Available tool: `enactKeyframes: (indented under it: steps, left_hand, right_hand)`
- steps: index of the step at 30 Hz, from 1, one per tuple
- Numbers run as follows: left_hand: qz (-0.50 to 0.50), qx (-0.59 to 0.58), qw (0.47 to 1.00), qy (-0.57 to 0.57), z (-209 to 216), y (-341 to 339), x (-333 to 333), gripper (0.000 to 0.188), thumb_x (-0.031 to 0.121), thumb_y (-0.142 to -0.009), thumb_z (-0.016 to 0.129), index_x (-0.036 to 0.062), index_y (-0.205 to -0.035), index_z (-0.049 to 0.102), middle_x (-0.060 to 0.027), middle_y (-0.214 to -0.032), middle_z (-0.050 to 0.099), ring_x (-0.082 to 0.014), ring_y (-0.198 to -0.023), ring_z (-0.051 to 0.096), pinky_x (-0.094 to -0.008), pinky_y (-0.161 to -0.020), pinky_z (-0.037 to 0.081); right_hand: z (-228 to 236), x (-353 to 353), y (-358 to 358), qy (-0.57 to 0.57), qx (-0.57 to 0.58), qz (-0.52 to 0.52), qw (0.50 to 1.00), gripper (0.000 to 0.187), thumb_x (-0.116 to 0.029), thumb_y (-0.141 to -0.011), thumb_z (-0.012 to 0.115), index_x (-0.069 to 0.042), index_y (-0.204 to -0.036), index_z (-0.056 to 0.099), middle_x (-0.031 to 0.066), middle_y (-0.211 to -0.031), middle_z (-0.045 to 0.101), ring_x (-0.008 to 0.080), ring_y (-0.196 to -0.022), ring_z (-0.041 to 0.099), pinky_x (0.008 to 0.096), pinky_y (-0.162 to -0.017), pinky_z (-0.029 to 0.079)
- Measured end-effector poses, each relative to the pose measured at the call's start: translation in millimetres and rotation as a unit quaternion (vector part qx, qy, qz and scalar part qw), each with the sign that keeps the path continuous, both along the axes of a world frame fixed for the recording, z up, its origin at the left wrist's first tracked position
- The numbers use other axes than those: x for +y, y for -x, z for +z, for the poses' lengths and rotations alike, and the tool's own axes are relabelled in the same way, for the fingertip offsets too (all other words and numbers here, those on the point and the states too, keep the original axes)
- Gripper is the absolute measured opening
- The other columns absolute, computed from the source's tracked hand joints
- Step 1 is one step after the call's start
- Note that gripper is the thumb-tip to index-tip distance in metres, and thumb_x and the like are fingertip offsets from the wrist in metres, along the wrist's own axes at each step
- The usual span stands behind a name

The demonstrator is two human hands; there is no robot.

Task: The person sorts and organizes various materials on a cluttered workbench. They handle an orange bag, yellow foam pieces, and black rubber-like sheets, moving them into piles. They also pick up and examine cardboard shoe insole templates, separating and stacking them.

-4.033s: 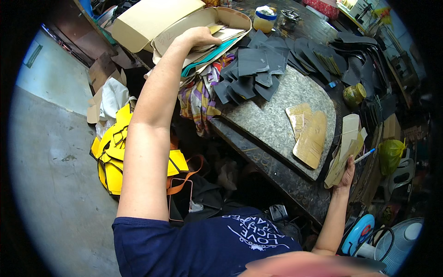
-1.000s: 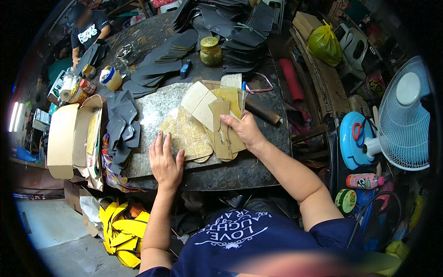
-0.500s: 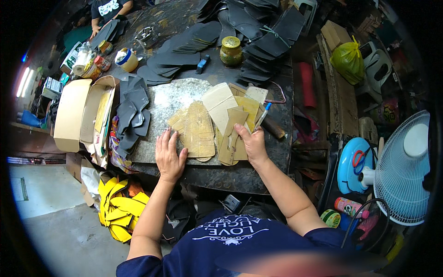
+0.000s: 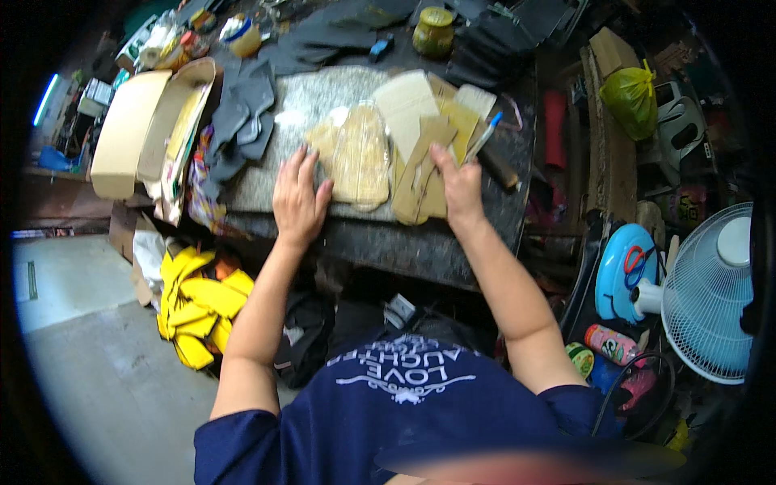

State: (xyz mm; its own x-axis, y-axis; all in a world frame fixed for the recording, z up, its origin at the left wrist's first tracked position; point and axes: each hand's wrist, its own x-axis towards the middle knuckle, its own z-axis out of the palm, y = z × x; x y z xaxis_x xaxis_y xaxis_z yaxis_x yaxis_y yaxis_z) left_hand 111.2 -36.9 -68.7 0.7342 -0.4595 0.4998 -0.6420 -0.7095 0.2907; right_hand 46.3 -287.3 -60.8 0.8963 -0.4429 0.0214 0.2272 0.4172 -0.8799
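Note:
My left hand [image 4: 299, 198] lies with its fingers stretched out on the pale stone slab [image 4: 303, 90], just left of some rounded, sole-shaped tan card patterns [image 4: 361, 162]. With its thumb on top, my right hand [image 4: 462, 194] grips a narrow brown card template [image 4: 431, 139] with a cut-out in it. A pen [image 4: 487, 135] with a blue end also sticks out of the right hand, pointing away from me. More card pieces lie fanned behind the template, among them a large beige sheet [image 4: 404, 101] and a yellowish one [image 4: 459, 121].
Dark cut sheets [image 4: 242, 121] are heaped left of the slab, beside an open cardboard box [image 4: 129, 133]. Black stacks [image 4: 319, 52] and a gold-lidded jar [image 4: 434, 34] stand behind. Yellow pieces [image 4: 202, 303] are piled below left; a fan [image 4: 711, 291] stands right.
The whole view has shifted, so the table sits higher in the picture. Both hands keep nearly the same places on the slab and template.

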Motion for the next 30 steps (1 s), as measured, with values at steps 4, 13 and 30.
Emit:
enactKeyframes:
  steps: [4, 13, 30]
  left_hand:
    - [0.004, -0.028, 1.000, 0.006, -5, 2, 0, 0.050, 0.033, -0.090, 0.057, 0.0037, -0.129, 0.047, -0.0189, -0.131, 0.050, -0.0369, -0.118, 0.049, -0.0476, -0.104, 0.036]
    - [-0.080, -0.098, 0.991, -0.042, 6, 11, -1, 0.053, 0.042, -0.090, 0.054, 0.0151, -0.136, 0.047, -0.0134, -0.139, 0.045, -0.0333, -0.129, 0.040, -0.0480, -0.110, 0.027]
    - [-0.140, -0.112, 0.984, 0.006, 15, 17, -2, 0.039, 0.042, -0.074, 0.072, 0.0097, -0.095, 0.063, -0.0074, -0.091, 0.057, -0.0267, -0.087, 0.054, -0.0366, -0.077, 0.047]
  right_hand:
    - [-2, 4, 0, 0.002, 0.001, -0.010, 1.000, 0.029, -0.013, -0.086, 0.069, 0.001, -0.111, 0.062, 0.0061, -0.106, 0.066, 0.0131, -0.093, 0.062, 0.0275, -0.084, 0.050]
    - [-6, 0, -8, 0.025, -0.053, -0.106, 0.993, 0.031, -0.011, -0.083, 0.071, 0.001, -0.111, 0.061, 0.0044, -0.105, 0.065, 0.0128, -0.094, 0.061, 0.0280, -0.086, 0.048]
    - [-13, -8, -15, 0.041, -0.048, -0.052, 0.997, 0.031, -0.014, -0.086, 0.069, 0.000, -0.112, 0.060, 0.0045, -0.105, 0.065, 0.0133, -0.092, 0.061, 0.0279, -0.083, 0.048]
